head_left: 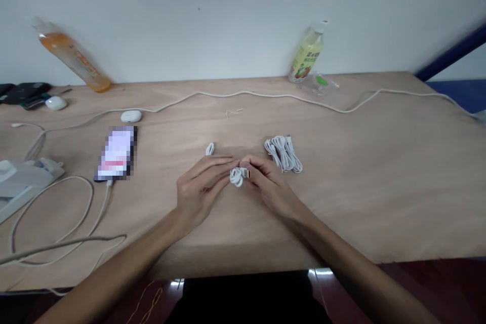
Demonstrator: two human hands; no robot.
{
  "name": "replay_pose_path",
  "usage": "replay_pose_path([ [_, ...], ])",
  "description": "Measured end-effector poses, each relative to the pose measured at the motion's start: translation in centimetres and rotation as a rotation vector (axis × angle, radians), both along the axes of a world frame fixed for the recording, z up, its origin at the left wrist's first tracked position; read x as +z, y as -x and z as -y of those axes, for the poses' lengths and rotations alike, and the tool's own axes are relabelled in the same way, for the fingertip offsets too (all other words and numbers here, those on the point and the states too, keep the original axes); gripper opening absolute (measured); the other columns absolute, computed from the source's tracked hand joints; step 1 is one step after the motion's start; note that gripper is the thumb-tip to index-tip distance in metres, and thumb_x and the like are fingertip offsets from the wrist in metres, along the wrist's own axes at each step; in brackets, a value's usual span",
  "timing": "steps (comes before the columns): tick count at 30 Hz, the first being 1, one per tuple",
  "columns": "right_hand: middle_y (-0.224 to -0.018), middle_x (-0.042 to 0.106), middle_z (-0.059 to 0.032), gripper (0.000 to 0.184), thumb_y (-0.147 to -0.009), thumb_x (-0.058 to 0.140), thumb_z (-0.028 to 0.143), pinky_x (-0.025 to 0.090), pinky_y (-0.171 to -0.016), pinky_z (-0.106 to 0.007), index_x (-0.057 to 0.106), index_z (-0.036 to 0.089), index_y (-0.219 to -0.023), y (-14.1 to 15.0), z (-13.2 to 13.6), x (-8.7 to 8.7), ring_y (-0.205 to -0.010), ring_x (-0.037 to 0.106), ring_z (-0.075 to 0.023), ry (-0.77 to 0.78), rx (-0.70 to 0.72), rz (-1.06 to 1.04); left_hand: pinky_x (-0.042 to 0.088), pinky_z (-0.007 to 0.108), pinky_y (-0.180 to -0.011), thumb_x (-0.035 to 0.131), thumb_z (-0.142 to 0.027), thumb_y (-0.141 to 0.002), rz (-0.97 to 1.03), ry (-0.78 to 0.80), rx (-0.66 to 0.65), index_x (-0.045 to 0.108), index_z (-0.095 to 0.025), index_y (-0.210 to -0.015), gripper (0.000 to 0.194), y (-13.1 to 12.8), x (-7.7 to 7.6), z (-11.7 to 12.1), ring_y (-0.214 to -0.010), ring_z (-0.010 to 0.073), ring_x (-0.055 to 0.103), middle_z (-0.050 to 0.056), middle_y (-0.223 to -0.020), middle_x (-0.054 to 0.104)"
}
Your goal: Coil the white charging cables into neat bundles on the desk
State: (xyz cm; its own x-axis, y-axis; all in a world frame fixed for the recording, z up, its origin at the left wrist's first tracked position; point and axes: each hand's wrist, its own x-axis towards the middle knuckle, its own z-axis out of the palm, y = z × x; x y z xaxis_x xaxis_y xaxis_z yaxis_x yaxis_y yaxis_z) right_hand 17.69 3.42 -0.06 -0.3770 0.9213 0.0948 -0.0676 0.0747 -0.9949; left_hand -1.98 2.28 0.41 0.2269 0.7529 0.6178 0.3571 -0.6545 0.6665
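Between my two hands, just above the table near its front, is a small coiled white USB cable [236,177] with its plug end pointing right. My left hand [199,182] is closed on the coil from the left, fingers reaching forward. From the right, my right hand [268,179] pinches the cable close to the plug. Behind my left hand a white cable bundle [210,149] lies partly hidden by the fingers. Several coiled white cables [284,153] rest together beyond my right hand.
At left lie a phone [117,154] with a cord plugged in, a white earbud case [131,116] and looped cords. An orange drink bottle [74,55] and a yellow-labelled bottle [307,55] lean by the wall. A long white cord [243,93] crosses the table's back.
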Motion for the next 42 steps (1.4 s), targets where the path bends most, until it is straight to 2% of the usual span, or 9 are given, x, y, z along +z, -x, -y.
replay_pose_path([
  [3,-0.075,0.049,0.0029,0.034,-0.109,0.056,0.041,0.036,-0.070,-0.033,0.055,0.024,-0.080,0.0,0.1,0.3,-0.070,0.043,-0.0166,-0.131,-0.046,0.052,0.067,0.035,-0.089,0.081,-0.027,-0.099,0.072,0.147,0.029,0.089,-0.025,-0.101,0.009,-0.4,0.3,0.2,-0.092,0.0221,0.082,0.005,-0.102,0.088],
  [5,-0.078,0.053,0.0021,0.031,-0.109,0.054,0.036,0.037,-0.072,-0.033,0.055,0.024,-0.081,0.0,0.2,0.6,-0.074,0.046,-0.0171,-0.201,-0.056,0.076,0.066,0.034,-0.085,0.083,-0.031,-0.097,0.130,0.260,0.040,0.089,-0.025,-0.095,0.009,-0.7,0.4,0.2,-0.086,0.0216,0.082,0.004,-0.095,0.088],
  [8,-0.078,0.054,0.0016,0.031,-0.110,0.052,0.036,0.038,-0.072,-0.033,0.055,0.025,-0.081,0.1,0.2,0.9,-0.074,0.047,-0.0173,-0.211,-0.055,0.082,0.065,0.033,-0.082,0.083,-0.035,-0.096,0.220,0.419,0.013,0.090,-0.025,-0.093,0.013,-1.0,0.6,0.2,-0.085,0.0223,0.081,0.004,-0.093,0.089],
  [11,-0.078,0.054,0.0012,0.035,-0.111,0.051,0.042,0.039,-0.072,-0.034,0.054,0.025,-0.080,0.1,0.3,1.0,-0.073,0.047,-0.0177,-0.178,-0.060,0.073,0.064,0.033,-0.079,0.084,-0.037,-0.094,0.277,0.503,0.009,0.091,-0.025,-0.091,0.014,-1.1,0.7,0.1,-0.084,0.0226,0.080,0.004,-0.091,0.089],
  [18,-0.078,0.052,0.0017,0.039,-0.112,0.050,0.046,0.038,-0.073,-0.035,0.053,0.025,-0.079,0.1,0.6,1.0,-0.072,0.046,-0.0176,-0.103,-0.056,0.056,0.062,0.031,-0.072,0.086,-0.033,-0.090,0.292,0.524,0.036,0.090,-0.025,-0.087,0.009,-1.0,0.7,0.1,-0.078,0.0211,0.077,0.003,-0.083,0.086],
  [25,-0.077,0.051,0.0020,0.044,-0.110,0.054,0.057,0.036,-0.069,-0.035,0.052,0.026,-0.079,0.2,0.5,0.7,-0.071,0.044,-0.0174,-0.066,-0.099,0.034,0.065,0.033,-0.075,0.088,-0.035,-0.088,0.319,0.570,0.064,0.091,-0.026,-0.091,0.011,-1.0,0.5,0.2,-0.082,0.0225,0.079,0.004,-0.089,0.088],
  [29,-0.079,0.053,0.0023,0.039,-0.109,0.059,0.057,0.038,-0.069,-0.034,0.057,0.026,-0.085,0.3,0.5,1.0,-0.071,0.044,-0.0170,-0.085,-0.147,-0.008,0.067,0.033,-0.076,0.088,-0.037,-0.088,0.360,0.593,0.071,0.092,-0.026,-0.091,0.012,-1.0,0.5,0.0,-0.081,0.0220,0.080,0.003,-0.087,0.088],
  [35,-0.080,0.055,0.0028,0.034,-0.107,0.064,0.057,0.038,-0.065,-0.033,0.063,0.026,-0.091,0.3,0.6,0.8,-0.069,0.045,-0.0161,-0.060,-0.125,-0.024,0.071,0.040,-0.084,0.088,-0.047,-0.088,0.398,0.638,0.056,0.091,-0.024,-0.091,0.023,-1.0,0.6,-0.2,-0.094,0.0275,0.084,0.007,-0.092,0.089],
  [42,-0.081,0.057,0.0024,0.026,-0.103,0.069,0.051,0.039,-0.062,-0.032,0.065,0.027,-0.094,0.2,0.7,1.0,-0.069,0.049,-0.0157,0.005,-0.112,-0.050,0.069,0.036,-0.080,0.088,-0.043,-0.087,0.406,0.620,0.076,0.091,-0.026,-0.089,0.017,-1.1,0.4,-0.2,-0.090,0.0250,0.082,0.005,-0.089,0.088],
])
